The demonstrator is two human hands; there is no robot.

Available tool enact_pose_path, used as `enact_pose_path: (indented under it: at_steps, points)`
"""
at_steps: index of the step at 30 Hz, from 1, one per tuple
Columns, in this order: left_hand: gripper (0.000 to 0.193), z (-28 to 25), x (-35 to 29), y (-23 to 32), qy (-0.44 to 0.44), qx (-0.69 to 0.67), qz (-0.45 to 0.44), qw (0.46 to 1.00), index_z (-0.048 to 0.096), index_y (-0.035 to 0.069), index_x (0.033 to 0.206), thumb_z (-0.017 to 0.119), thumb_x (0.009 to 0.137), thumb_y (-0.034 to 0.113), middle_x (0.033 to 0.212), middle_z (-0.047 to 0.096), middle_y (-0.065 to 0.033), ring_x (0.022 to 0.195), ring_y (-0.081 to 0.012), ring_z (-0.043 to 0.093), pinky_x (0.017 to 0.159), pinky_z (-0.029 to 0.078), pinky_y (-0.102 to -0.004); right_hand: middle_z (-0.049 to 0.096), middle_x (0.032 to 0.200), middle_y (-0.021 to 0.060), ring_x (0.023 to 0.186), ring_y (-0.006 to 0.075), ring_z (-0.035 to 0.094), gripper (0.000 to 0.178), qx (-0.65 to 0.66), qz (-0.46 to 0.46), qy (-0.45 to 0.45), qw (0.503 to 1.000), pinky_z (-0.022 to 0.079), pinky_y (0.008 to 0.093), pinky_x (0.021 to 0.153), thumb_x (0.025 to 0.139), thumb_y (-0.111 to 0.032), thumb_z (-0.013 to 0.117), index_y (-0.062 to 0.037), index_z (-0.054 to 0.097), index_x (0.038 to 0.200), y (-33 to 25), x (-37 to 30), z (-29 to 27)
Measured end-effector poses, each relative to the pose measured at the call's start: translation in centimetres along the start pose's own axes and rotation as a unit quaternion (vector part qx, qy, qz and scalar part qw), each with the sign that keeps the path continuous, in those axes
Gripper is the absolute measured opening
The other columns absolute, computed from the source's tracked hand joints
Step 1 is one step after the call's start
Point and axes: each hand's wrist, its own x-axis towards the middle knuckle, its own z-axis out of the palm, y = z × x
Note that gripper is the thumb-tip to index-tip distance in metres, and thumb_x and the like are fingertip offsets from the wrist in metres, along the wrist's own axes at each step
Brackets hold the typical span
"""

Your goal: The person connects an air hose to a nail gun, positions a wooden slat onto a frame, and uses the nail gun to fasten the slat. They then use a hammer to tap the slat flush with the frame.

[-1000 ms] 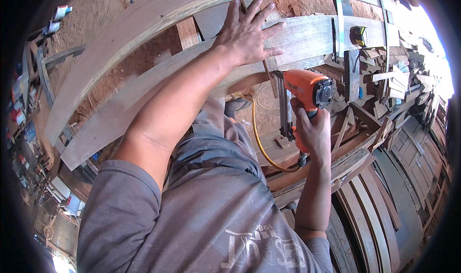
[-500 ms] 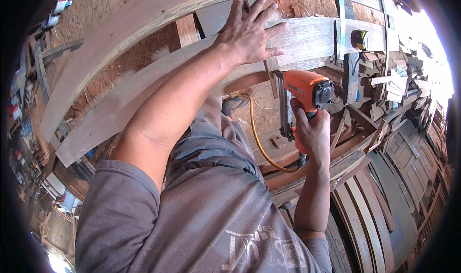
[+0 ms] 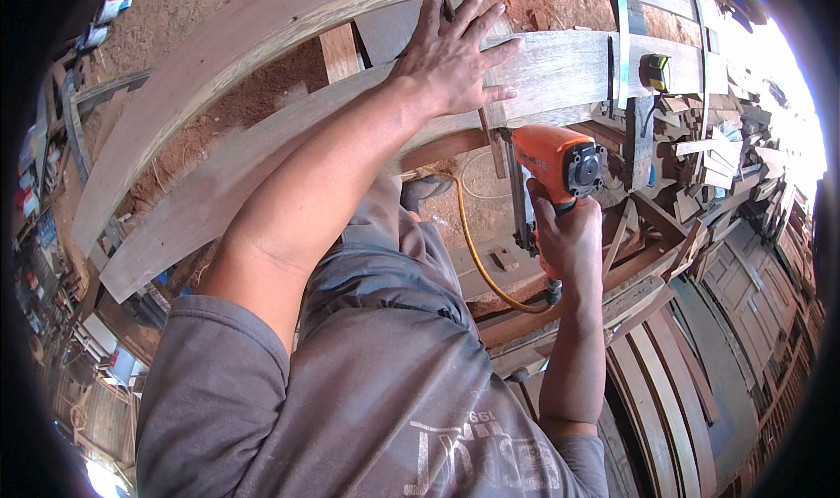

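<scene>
My left hand point(image 3: 457, 62) lies with its fingers spread over the near wooden board point(image 3: 564, 67) and a narrow wooden strip point(image 3: 496, 135) that crosses it. A second long board point(image 3: 206, 65) runs along the far side, and the strip reaches across to it. In my right hand point(image 3: 570, 240) is an orange and black nail gun point(image 3: 549, 152), gripped by its handle. Its nose end is beside the near board's front edge, close to the strip; whether it touches the wood I cannot tell. A yellow hose point(image 3: 472, 249) joins the bottom of its handle.
A black and yellow tape measure point(image 3: 654, 73) rests on the near board at the right, beside a thin bluish cross strip point(image 3: 622, 52). Scrap wood point(image 3: 722, 152) is heaped at the right. Long planks point(image 3: 656, 402) and panelled doors point(image 3: 752, 275) lie at the lower right.
The nail gun in my right hand has shifted and tilted slightly to the left. My left hand stays in nearly the same place on the board.
</scene>
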Motion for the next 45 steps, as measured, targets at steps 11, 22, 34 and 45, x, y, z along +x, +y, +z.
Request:
enact_pose_path:
  at_steps: [11,22,34,45]
  points:
    - [0.077,-0.6,0.1,0.3,0.005,0.024,-0.004,1.0,0.043,0.044,0.163,0.041,0.097,0.084,0.178,0.023,-0.009,0.166,-0.0334,0.012,0.128,0.012,-0.0733,0.066,0.063,0.0056,0.057,0.0125,0.064,0.023,-0.025,0.024,-0.014,0.999,0.051,0.0348,0.057,0.099,-0.024,0.075,-0.0012,0.078,0.104,0.7,-0.3,-0.3]
    - [0.077,-1.1,-0.1,0.5,-0.014,0.029,-0.004,0.999,0.042,0.043,0.164,0.041,0.098,0.083,0.179,0.021,-0.0084,0.166,-0.0337,0.013,0.129,0.011,-0.0727,0.064,0.06,0.0043,0.054,0.0134,0.063,0.026,-0.003,-0.038,0.016,0.999,0.05,0.0344,0.054,0.099,-0.027,0.075,-0.0008,0.077,0.1,2.2,-0.7,0.6]
    - [0.079,-1.0,0.3,0.5,-0.03,0.043,-0.008,0.999,0.037,0.045,0.165,0.035,0.098,0.086,0.179,0.019,-0.0071,0.166,-0.032,0.008,0.13,0.008,-0.0726,0.067,0.068,0.0072,0.061,0.0126,0.061,0.028,0.007,-0.041,0.033,0.999,0.052,0.0354,0.063,0.1,-0.027,0.075,-0.0004,0.076,0.107,3.9,-1.6,1.0]
    - [0.077,-0.3,0.1,0.5,-0.013,0.037,-0.011,0.999,0.04,0.045,0.164,0.034,0.099,0.085,0.179,0.021,-0.0074,0.166,-0.0325,0.012,0.131,0.008,-0.0718,0.07,0.07,0.0068,0.065,0.0119,0.064,0.02,0.014,-0.022,0.021,0.999,0.053,0.0349,0.064,0.097,-0.019,0.075,-0.0009,0.077,0.106,2.0,-1.5,0.7]
